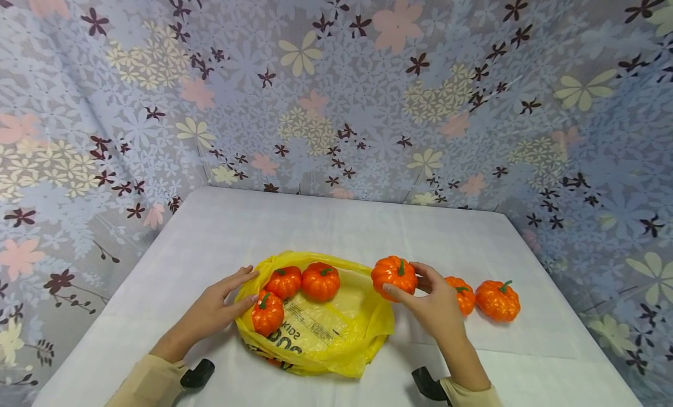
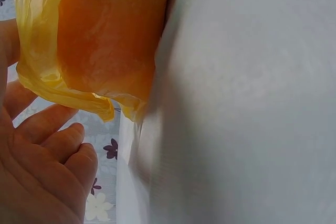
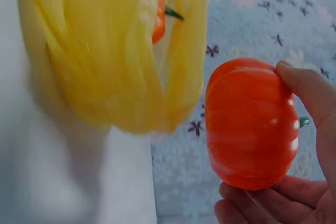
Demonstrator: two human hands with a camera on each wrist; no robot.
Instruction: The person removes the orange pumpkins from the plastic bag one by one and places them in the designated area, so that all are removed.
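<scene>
Orange pumpkin (image 1: 390, 278): one, clasped in my right hand (image 1: 437, 302). Yellow bag (image 1: 363, 337): mouth open, just left of that hand. My left hand (image 1: 214, 302): at the bag's opposite rim, touching; whether pinching, I cannot tell.

The left hand (image 1: 214, 303) is rested against the left rim of the yellow bag (image 1: 370, 320); to the bag's right, a pumpkin (image 1: 390, 275) is gripped by the raised right hand (image 1: 434, 303).
</scene>
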